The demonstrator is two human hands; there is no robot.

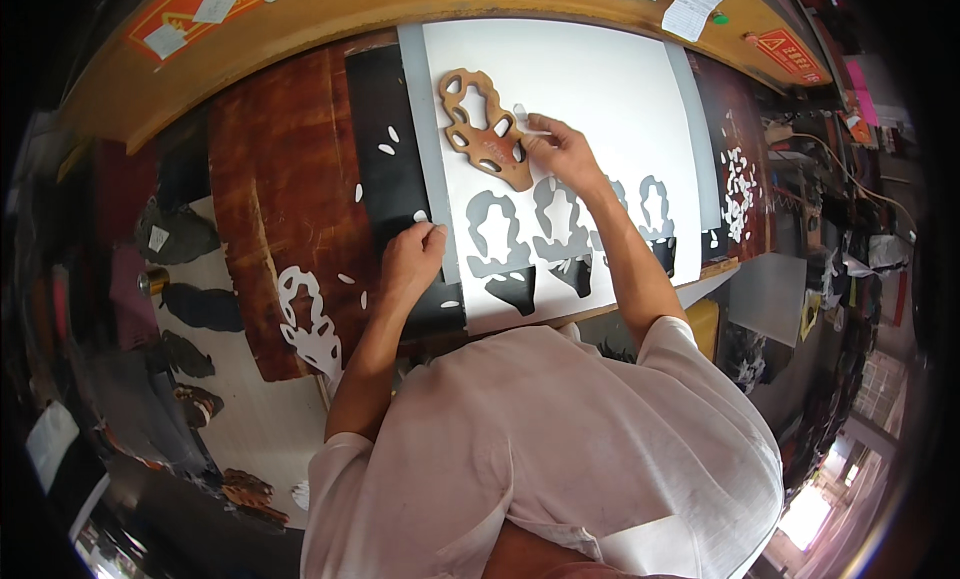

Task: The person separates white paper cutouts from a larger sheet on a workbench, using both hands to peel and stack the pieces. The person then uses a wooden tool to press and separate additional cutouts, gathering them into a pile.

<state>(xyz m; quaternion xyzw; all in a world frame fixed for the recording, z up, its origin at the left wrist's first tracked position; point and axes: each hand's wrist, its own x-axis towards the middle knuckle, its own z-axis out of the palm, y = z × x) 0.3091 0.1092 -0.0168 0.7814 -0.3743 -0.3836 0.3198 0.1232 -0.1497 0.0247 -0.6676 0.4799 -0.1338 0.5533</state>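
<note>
On the white sheet (pixel 580 79) lies a brown cutting die (pixel 490 144) with several oval openings and a larger one. Just beside its right edge is my right hand (pixel 565 154), its fingers pinched on a small white offcut (pixel 535 131). My left hand (pixel 412 262) is closed over the sheet's left border and the black strip. A small white oval piece (pixel 420 217) shows at its knuckles; whatever the fingers themselves hold is hidden. Several die-shaped cut-outs (pixel 495 229) run in a row across the sheet's near part, showing grey and black beneath.
A yellow-brown machine beam (pixel 360 9) spans the far side. White oval scraps lie on the black strip (pixel 385 109), and a heap of them (pixel 738 194) sits at the right. One white cut piece (pixel 305 319) hangs by the reddish-brown board's (pixel 280 179) near left edge.
</note>
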